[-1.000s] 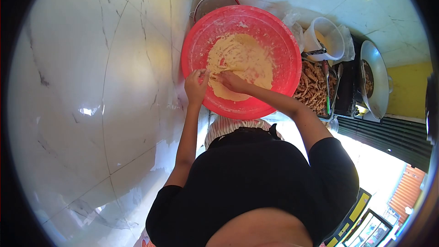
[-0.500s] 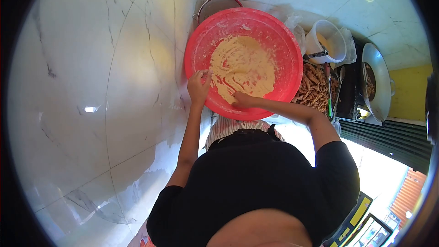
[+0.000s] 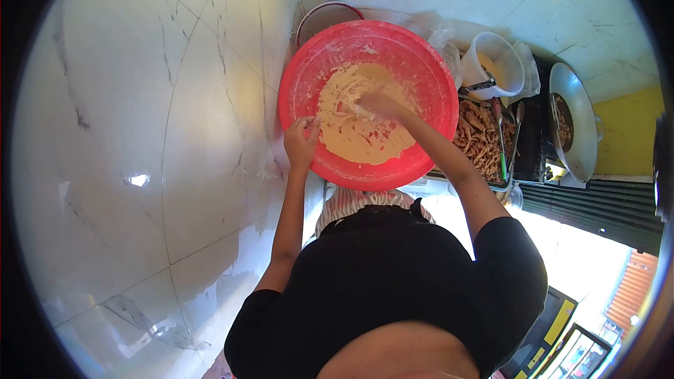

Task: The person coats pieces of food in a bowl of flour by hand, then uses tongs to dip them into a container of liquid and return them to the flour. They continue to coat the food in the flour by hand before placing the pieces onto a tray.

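A wide red plastic basin (image 3: 439, 126) holds pale yellow flour-like powder (image 3: 358, 144), streaked so that red patches of the bottom show through. My left hand (image 3: 300, 140) is at the basin's left rim, its fingers curled and closed over the edge. My right hand (image 3: 379, 104) reaches into the middle of the powder. It is smeared by motion, its fingertips look whitish, and I cannot make out whether it holds anything.
Right of the basin, a tray of brown fried strips (image 3: 481, 133) carries tongs with red and green parts (image 3: 500, 137). Behind it stands a white bucket (image 3: 502, 63) with yellowish contents. A metal wok (image 3: 579, 126) sits farther right. Marbled tile wall (image 3: 203, 98) rises close on the left.
My right hand has moved from the near edge of the powder up into its middle, and the powder's near side is spread differently. The left hand keeps its place at the rim.
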Demonstrator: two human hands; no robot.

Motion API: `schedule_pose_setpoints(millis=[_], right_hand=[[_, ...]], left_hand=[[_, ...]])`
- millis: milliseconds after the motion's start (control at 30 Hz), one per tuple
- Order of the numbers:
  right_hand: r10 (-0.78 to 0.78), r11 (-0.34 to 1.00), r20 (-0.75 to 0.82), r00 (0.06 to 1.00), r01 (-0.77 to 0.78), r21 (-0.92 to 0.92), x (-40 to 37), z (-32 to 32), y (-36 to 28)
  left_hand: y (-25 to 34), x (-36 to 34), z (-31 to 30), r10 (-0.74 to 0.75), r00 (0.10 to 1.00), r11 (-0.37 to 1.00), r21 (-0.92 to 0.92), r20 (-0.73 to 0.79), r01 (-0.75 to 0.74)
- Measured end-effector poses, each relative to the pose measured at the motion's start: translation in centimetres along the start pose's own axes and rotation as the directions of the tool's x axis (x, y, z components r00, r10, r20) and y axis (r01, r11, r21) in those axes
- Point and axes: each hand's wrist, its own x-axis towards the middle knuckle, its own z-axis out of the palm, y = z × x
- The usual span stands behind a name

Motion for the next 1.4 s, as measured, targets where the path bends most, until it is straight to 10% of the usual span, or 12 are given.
schedule_pose_setpoints(millis=[100, 333, 433, 533, 600, 933, 1100, 1200, 1400], right_hand=[[-0.256, 0.875, -0.1, 0.962, 0.186, -0.447, 2.6, -1.3, 1.9], [-0.389, 0.823, -0.139, 0.911, 0.276, -0.496, 4.1, -1.0, 3.6], [-0.116, 0.954, -0.245, 0.963, 0.04, -0.297, 4.0, 1.1, 4.5], [-0.209, 0.905, -0.078, 0.975, 0.163, -0.392, 4.2, 4.4, 6.7], [-0.554, 0.409, 0.09, 0.827, 0.365, -0.837, 3.0, 7.1, 7.2], [-0.001, 0.525, 0.459, 0.888, 0.391, -0.755, -2.0, 7.1, 7.5], [0.294, 0.905, 0.367, 0.882, -0.133, -0.405, -3.3, 4.5, 4.4], [0.36, 0.932, 0.41, 0.838, -0.348, -0.106, -1.9, 2.4, 4.4], [0.185, 0.98, 0.288, 0.94, -0.197, 0.013, -0.5, 0.0, 1.3]], left_hand=[[-0.1, 0.0, 0.0, 0.007, 1.0, 1.0, -0.003, 0.001, -0.007], [-0.1, 0.0, 0.0, -0.004, 1.0, 1.0, -0.02, 0.005, 0.004], [-0.4, 0.0, 0.1, 0.003, 1.0, 1.0, -0.016, 0.015, -0.003], [-0.4, 0.1, 0.2, -0.003, 1.0, 1.0, -0.023, 0.01, 0.003], [-0.3, 0.1, 0.2, -0.003, 1.0, 1.0, -0.012, 0.009, 0.003], [-0.1, -0.4, 0.6, -0.023, 1.0, 1.0, 0.006, -0.003, 0.023], [-0.1, -0.3, 0.6, -0.057, 0.998, 0.997, -0.055, -0.006, 0.056], [-0.1, -0.4, 0.5, -0.057, 0.998, 0.997, -0.06, -0.001, 0.057], [-0.5, -0.5, 0.7, -0.043, 0.999, 0.998, -0.051, -0.014, 0.042]])
